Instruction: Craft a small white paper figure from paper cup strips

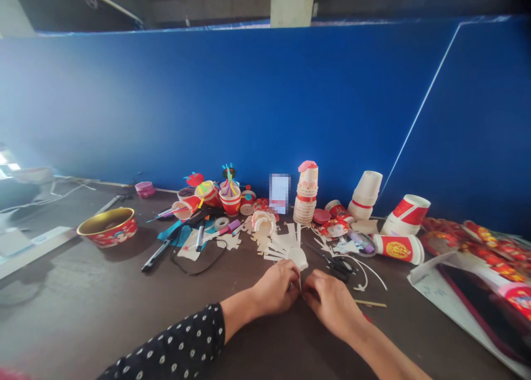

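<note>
Well short of the worktop's point(166, 300) back edge, the left hand point(277, 287) and right hand point(332, 301) curl close at cut white paper point(295, 254), apparently steadying it; exact grips are hidden. Scissors point(342, 268) lie handy just beyond; stacked cups point(306, 194) farther back save space.

blue partition point(249, 103) behind the dark tabletop point(166, 324); concrete pillar point(292, 4) visible above it. left: red patterned bowl point(120, 234), gold inside, upright; pink round container point(145, 190) farther back, near the partition. centre: tall stack of paper cups point(306, 203), mouths down, pink piece point(307, 165) on top. right: red-and-white paper cup point(398, 249) on its side; dark-screened device point(481, 302), maroon-edged, lying on white sheet point(443, 296).
</note>
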`<action>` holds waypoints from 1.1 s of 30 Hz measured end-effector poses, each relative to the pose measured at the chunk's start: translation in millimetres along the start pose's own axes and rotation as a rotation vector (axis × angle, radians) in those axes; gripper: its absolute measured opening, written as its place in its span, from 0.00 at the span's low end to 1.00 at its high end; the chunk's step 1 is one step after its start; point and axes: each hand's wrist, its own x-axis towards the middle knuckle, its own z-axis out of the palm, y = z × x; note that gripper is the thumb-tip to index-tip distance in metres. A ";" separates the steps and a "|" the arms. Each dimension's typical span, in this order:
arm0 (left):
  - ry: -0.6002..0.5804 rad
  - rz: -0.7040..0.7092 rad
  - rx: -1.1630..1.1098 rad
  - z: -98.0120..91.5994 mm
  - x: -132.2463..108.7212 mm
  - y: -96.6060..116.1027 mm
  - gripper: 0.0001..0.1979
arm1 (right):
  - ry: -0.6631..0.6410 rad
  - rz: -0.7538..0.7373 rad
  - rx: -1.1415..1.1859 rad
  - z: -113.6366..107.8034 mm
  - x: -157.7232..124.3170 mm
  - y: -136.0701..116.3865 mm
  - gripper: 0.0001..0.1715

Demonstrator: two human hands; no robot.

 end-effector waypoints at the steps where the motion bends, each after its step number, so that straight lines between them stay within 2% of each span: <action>1: 0.003 -0.012 -0.006 0.2 0.1 0.4 0.06 | 0.004 -0.002 0.007 -0.1 -0.5 0.3 0.08; 7: 0.014 -0.041 0.028 1.8 1.5 0.7 0.06 | -0.011 -0.036 0.020 -2.5 -3.0 -2.1 0.11; 13: 0.011 -0.064 0.041 3.8 1.5 0.1 0.06 | -0.050 -0.051 -0.138 -3.7 -4.4 -8.2 0.13; 20: 0.063 -0.016 -0.044 2.1 -1.2 0.2 0.06 | -0.058 -0.098 -0.256 -5.7 -3.0 -10.6 0.14; 27: -0.066 0.046 -0.037 -7.9 0.4 -3.4 0.05 | -0.058 -0.082 -0.257 -4.7 0.9 -10.4 0.12; 33: -0.072 0.065 0.014 -8.3 -0.3 -5.8 0.03 | -0.042 -0.083 -0.245 -3.3 1.5 -9.9 0.11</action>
